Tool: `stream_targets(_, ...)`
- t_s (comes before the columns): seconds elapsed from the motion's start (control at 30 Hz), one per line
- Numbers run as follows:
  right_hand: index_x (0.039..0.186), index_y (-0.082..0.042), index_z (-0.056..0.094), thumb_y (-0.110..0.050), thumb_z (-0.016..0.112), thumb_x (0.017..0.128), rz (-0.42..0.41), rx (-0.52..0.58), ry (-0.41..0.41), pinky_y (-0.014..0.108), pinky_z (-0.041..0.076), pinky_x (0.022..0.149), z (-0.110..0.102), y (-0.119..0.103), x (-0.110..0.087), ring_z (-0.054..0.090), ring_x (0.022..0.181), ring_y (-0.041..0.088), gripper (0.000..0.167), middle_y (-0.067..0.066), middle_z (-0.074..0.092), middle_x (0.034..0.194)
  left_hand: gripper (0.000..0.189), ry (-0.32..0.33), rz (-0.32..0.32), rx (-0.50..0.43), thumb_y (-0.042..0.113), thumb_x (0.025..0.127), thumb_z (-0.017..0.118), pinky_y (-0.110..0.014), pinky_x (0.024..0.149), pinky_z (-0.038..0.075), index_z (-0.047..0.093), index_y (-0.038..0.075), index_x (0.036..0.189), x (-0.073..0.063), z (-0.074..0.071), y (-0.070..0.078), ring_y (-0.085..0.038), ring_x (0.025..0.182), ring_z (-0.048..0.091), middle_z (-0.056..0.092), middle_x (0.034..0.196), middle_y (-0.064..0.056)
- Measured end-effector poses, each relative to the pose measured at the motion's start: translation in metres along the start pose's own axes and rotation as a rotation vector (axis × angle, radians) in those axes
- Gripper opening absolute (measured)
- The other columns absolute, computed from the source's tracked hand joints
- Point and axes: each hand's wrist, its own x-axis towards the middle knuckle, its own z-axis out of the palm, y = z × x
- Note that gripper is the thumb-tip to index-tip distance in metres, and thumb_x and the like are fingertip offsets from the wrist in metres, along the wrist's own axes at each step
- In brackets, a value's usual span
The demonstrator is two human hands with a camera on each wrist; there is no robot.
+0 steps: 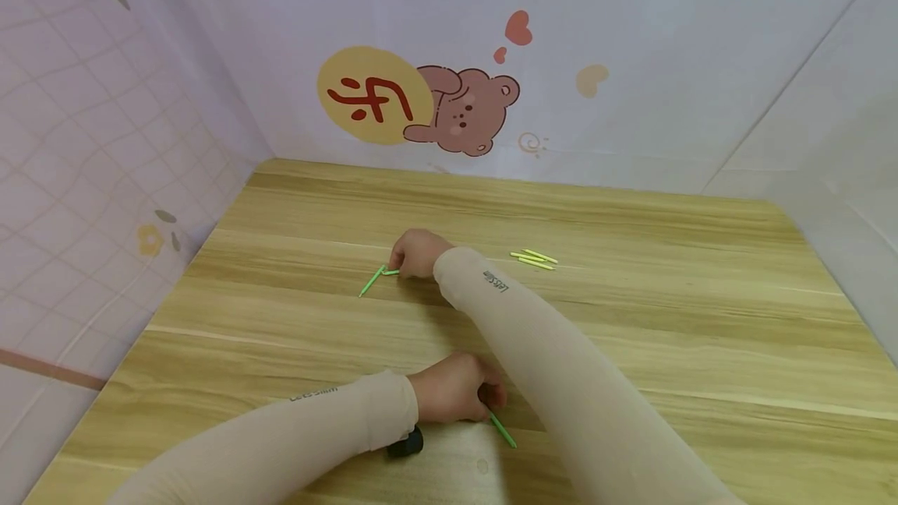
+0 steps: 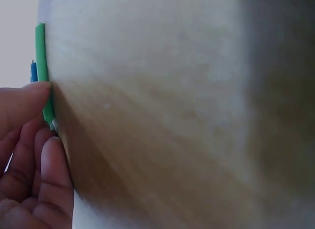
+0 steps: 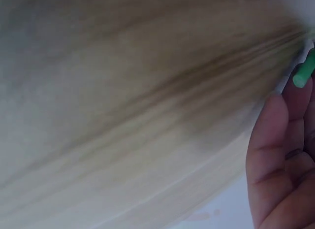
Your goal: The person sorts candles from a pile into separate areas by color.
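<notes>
1 green stick (image 1: 503, 429) is being pinched by the left hand (image 1: 456, 388), another (image 1: 392, 272) by the right hand (image 1: 418, 253) at the counter (image 1: 701, 294).

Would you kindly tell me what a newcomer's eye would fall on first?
Probably the cartoon bear on the back wall, beside a yellow disc. Next, the left hand pinching a green stick in the foreground, and the right hand beyond it, pinching another green stick.

I face a wood-grain tabletop (image 1: 701, 294) set against a pale wall (image 1: 666, 45) printed with a brown cartoon bear (image 1: 477, 115) and yellow disc (image 1: 375, 127); on my left, a grid-patterned wall (image 1: 70, 139) bears a yellow flower (image 1: 150, 240).
</notes>
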Motion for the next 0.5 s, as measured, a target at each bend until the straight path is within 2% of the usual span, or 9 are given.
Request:
stream_targets(0.33,0.101,-0.015,0.075,-0.005,0.068,0.087,0.002,-0.002,0.001,0.027,0.046,0.089,-0.0011,0.0047,-0.0004,0.059,0.101,0.012,0.019,-0.003,0.070,0.105,0.018,-0.012,0.001,0.009,-0.004,0.077,0.072,-0.014,0.071,0.044,0.070,0.011,0.086,0.0017,-0.0004,0.0000,0.003,0.075,0.053,0.064,0.080,0.011)
stream_targets(0.5,0.101,-0.015,0.075,-0.005,0.070,0.085,-0.017,0.009,0.010,0.025,0.046,0.086,-0.0027,0.0079,0.0012,0.059,0.098,0.012,0.019,-0.003,0.070,0.101,0.017,-0.017,0.009,0.005,-0.005,0.077,0.071,-0.014,0.072,0.045,0.070,0.009,0.087,0.0014,-0.0013,0.0012,0.002,0.076,0.054,0.065,0.082,0.008)
